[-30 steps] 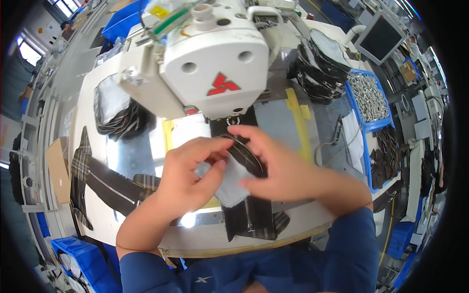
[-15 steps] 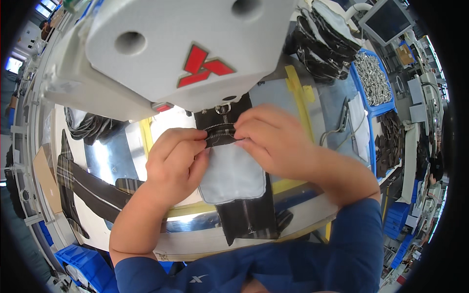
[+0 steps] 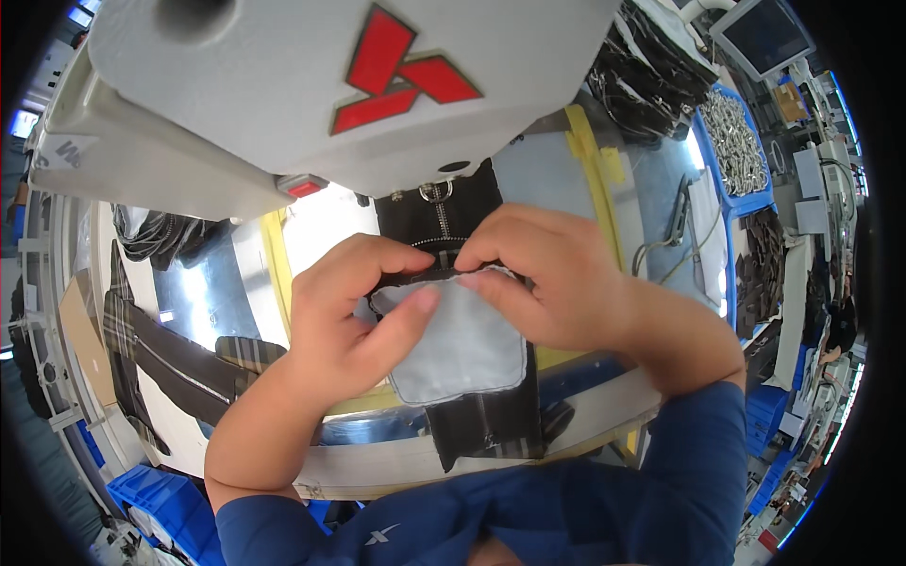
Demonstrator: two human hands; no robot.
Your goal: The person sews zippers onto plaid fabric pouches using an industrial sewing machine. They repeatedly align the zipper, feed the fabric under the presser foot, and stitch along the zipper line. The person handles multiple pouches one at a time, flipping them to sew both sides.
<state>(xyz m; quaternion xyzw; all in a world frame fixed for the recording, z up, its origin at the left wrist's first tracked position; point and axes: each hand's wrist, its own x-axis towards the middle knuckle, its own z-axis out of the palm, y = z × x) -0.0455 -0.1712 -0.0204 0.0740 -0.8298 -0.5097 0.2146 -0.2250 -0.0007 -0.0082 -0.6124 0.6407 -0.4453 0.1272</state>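
Note:
A dark fabric strip (image 3: 486,420) with zips and a metal D-ring (image 3: 436,191) lies below the machine head. On it sits a pale grey pocket lining (image 3: 460,344), its upper edge folded toward me. My left hand (image 3: 354,307) grips the lining's upper left edge, thumb on the pale face and fingers behind at the dark zip edge. At the upper right edge my right hand (image 3: 552,274) pinches the lining between thumb and bent fingers. The fingertips behind the fabric are partly hidden.
The big pale sewing machine head (image 3: 255,104) overhangs the work. Dark zipped strips (image 3: 179,358) lie at left. A blue bin of metal hooks (image 3: 736,141), a bin of dark pieces (image 3: 760,264), stacked fabric (image 3: 651,71) and thread snips (image 3: 679,212) are at right.
Both hands have shifted their grip from the zip edges to the lining's upper edge, which is now lifted and folded. My left thumb has moved onto the pale face. The view has moved nearer the machine.

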